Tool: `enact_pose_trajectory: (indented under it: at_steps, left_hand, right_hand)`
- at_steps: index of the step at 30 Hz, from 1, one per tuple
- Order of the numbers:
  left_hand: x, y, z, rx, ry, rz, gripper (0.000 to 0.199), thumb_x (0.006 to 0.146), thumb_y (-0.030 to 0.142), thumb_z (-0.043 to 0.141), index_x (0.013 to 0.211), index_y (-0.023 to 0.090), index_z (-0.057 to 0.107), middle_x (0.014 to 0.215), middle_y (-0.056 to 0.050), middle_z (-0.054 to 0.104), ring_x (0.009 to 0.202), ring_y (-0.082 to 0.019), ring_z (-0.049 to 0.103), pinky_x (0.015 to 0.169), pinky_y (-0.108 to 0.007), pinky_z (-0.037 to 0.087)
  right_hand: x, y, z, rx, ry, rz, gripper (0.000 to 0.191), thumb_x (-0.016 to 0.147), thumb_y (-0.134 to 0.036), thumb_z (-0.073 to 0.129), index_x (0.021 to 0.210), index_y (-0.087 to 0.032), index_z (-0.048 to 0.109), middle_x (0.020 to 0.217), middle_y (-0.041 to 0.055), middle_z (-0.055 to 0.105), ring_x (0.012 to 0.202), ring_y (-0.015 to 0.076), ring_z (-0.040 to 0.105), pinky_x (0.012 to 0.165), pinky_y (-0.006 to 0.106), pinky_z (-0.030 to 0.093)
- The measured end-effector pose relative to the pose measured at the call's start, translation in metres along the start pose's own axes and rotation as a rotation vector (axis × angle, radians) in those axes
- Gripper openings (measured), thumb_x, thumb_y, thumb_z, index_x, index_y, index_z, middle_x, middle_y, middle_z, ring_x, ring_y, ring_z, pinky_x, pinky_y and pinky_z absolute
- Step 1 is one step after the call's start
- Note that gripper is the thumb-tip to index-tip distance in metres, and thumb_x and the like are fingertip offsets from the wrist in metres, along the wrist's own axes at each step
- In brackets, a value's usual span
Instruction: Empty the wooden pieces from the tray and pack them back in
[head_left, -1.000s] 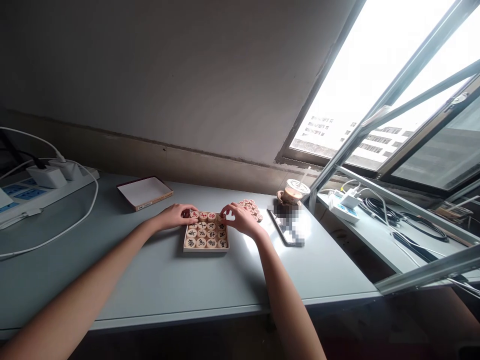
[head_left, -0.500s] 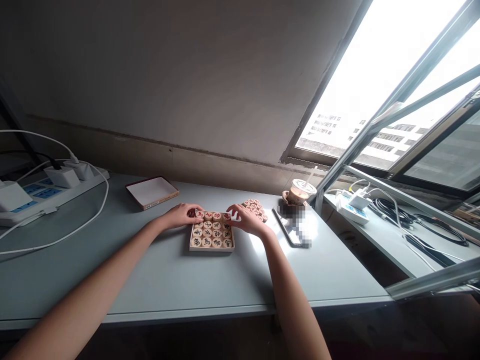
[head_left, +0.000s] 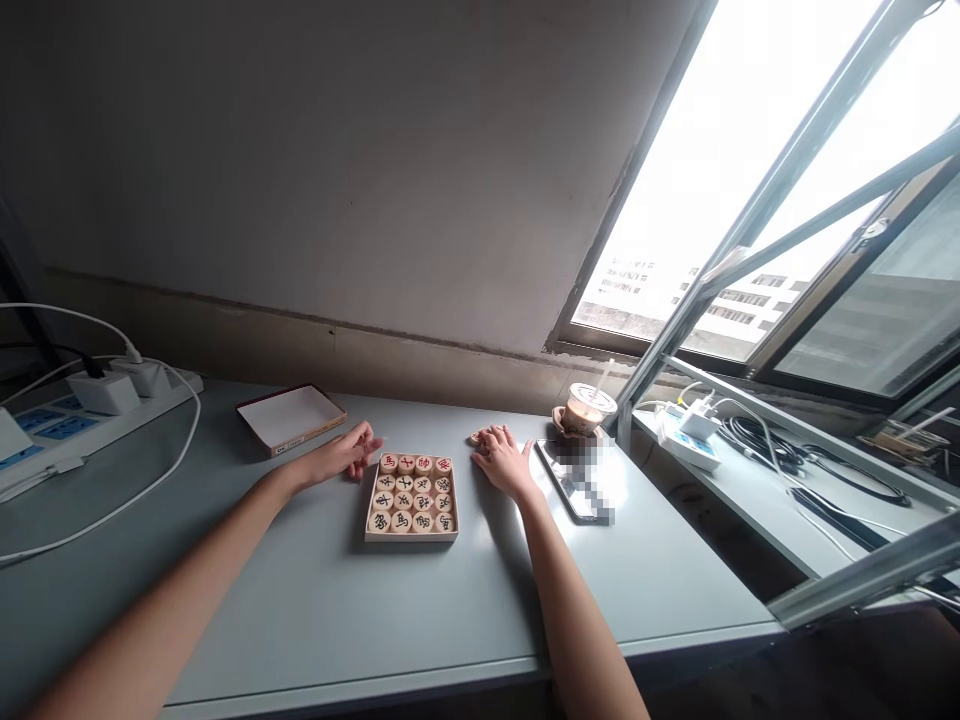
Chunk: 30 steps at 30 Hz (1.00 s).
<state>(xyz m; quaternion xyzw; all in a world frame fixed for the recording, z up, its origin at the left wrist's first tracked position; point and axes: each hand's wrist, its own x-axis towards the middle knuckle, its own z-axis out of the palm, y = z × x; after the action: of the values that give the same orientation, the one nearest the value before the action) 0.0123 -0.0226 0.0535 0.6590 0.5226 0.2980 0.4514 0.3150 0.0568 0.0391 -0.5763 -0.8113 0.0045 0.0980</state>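
An open shallow box (head_left: 411, 536) holds rows of round wooden Chinese chess pieces (head_left: 403, 483), with red characters in the far row and black ones in the nearer rows. Just left of the box is my left hand (head_left: 346, 452), apart from it, its fingers loosely bent with nothing visible between them. To the right, my right hand (head_left: 504, 462) lies palm down with fingers spread over loose chess pieces (head_left: 476, 437). Most of those loose pieces are hidden under the hand.
The upturned box lid (head_left: 292, 415) rests at the back left. A phone (head_left: 559, 480) and a lidded drink cup (head_left: 589, 408) stand at the right. A power strip (head_left: 97, 420) with white cables is on the far left. A metal frame (head_left: 675, 310) rises beside the window.
Both hands have let go of the box's far corners. My left hand has drawn away leftward; my right hand has moved right onto the loose pieces. The view has shifted slightly.
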Motion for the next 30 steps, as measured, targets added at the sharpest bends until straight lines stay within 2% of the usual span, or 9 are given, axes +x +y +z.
enact_pose_trajectory:
  at_steps: [2,5,8,11,15,19,23,27,30]
  left_hand:
    - [-0.001,0.002,-0.003,0.092,-0.014,-0.005,0.049,0.080,0.065,0.036,0.064,0.018,0.041,0.057,0.002,0.045,0.053,-0.012,0.042,0.055,-0.025,0.036]
    - [-0.006,0.009,-0.003,0.199,-0.186,-0.088,0.056,0.076,0.068,0.040,0.052,0.017,0.046,0.041,0.004,0.033,0.039,-0.009,0.027,0.044,-0.026,0.024]
    - [-0.009,0.017,0.003,0.239,-0.254,-0.146,0.057,0.070,0.069,0.046,0.045,0.018,0.040,0.037,0.005,0.023,0.034,-0.006,0.016,0.041,-0.026,0.013]
    - [-0.009,0.021,0.009,0.212,-0.261,-0.154,0.057,0.071,0.068,0.046,0.045,0.019,0.033,0.036,0.004,0.030,0.031,-0.006,0.021,0.038,-0.026,0.014]
    - [-0.006,0.016,0.011,0.095,-0.315,-0.172,0.049,0.072,0.061,0.050,0.049,0.018,0.041,0.036,0.002,0.043,0.031,-0.009,0.036,0.038,-0.025,0.028]
    - [0.002,0.006,0.014,0.068,-0.202,-0.181,0.049,0.073,0.061,0.047,0.051,0.017,0.044,0.042,-0.001,0.053,0.034,-0.012,0.047,0.037,-0.023,0.033]
    - [0.010,-0.004,0.022,0.129,-0.020,-0.150,0.048,0.075,0.061,0.043,0.055,0.017,0.043,0.042,0.000,0.053,0.032,-0.012,0.048,0.033,-0.021,0.031]
    - [0.013,-0.005,0.029,0.239,0.140,-0.070,0.046,0.077,0.057,0.040,0.053,0.018,0.041,0.040,0.001,0.049,0.030,-0.011,0.043,0.033,-0.021,0.031]
    - [0.011,-0.002,0.030,0.284,0.176,-0.023,0.050,0.079,0.059,0.035,0.051,0.018,0.041,0.038,0.001,0.046,0.030,-0.010,0.041,0.034,-0.022,0.030]
  right_hand:
    - [-0.003,-0.003,-0.003,-0.022,0.072,-0.055,0.031,0.087,-0.036,0.045,0.114,-0.024,0.052,0.127,0.0099,0.048,0.126,0.0282,0.031,0.098,0.067,0.010]
    - [-0.005,-0.008,-0.005,-0.048,0.173,-0.146,0.020,0.087,-0.032,0.045,0.100,-0.023,0.057,0.103,0.0065,0.060,0.110,0.0249,0.045,0.101,0.063,0.007]
    - [-0.004,-0.012,-0.003,-0.059,0.216,-0.190,0.026,0.086,-0.029,0.047,0.110,-0.025,0.055,0.103,0.0070,0.059,0.104,0.0241,0.046,0.102,0.057,0.011]
    - [-0.004,-0.016,-0.001,-0.050,0.202,-0.221,0.031,0.087,-0.030,0.046,0.116,-0.030,0.053,0.110,0.0076,0.055,0.105,0.0245,0.045,0.100,0.052,0.018]
    - [-0.006,-0.016,0.000,-0.046,0.220,-0.271,0.023,0.088,-0.036,0.044,0.103,-0.031,0.061,0.105,0.0058,0.055,0.102,0.0235,0.045,0.101,0.052,0.015]
    - [-0.004,-0.015,-0.005,-0.002,0.267,-0.242,0.021,0.086,-0.040,0.048,0.094,-0.028,0.063,0.104,0.0044,0.056,0.103,0.0229,0.045,0.102,0.052,0.010]
    - [-0.001,-0.033,-0.017,0.132,0.332,-0.193,0.031,0.088,-0.048,0.041,0.095,-0.027,0.062,0.103,0.0040,0.057,0.098,0.0202,0.047,0.094,0.043,0.025]
    - [-0.006,-0.077,-0.022,0.177,0.276,-0.364,0.036,0.089,-0.051,0.037,0.098,-0.025,0.061,0.096,0.0042,0.058,0.090,0.0175,0.048,0.079,0.032,0.031]
    - [-0.013,-0.103,-0.019,0.103,0.259,-0.483,0.035,0.089,-0.048,0.040,0.094,-0.022,0.062,0.090,0.0051,0.059,0.086,0.0173,0.047,0.075,0.031,0.028]
